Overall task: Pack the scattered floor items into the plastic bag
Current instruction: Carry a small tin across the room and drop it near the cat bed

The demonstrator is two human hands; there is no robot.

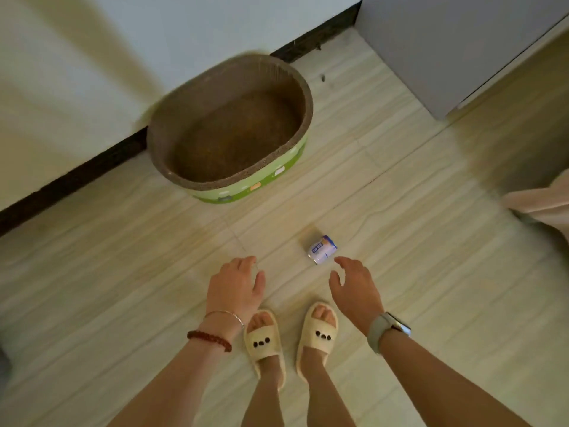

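A small white and blue can (pixel 322 249) lies on its side on the pale tiled floor, just ahead of my feet. My right hand (pixel 354 288) hovers a little below and right of the can, fingers relaxed and spread, holding nothing. My left hand (pixel 235 286) hangs to the left of the can, a hand's width away, fingers loosely extended and empty. No plastic bag is in view.
An oval cardboard scratcher bed with a green side (pixel 246 188) stands against the wall ahead. A grey cabinet (pixel 446 50) fills the upper right corner. A pale cloth edge (pixel 542 204) pokes in at the right. My feet in cream slippers (pixel 264 339) stand below the hands.
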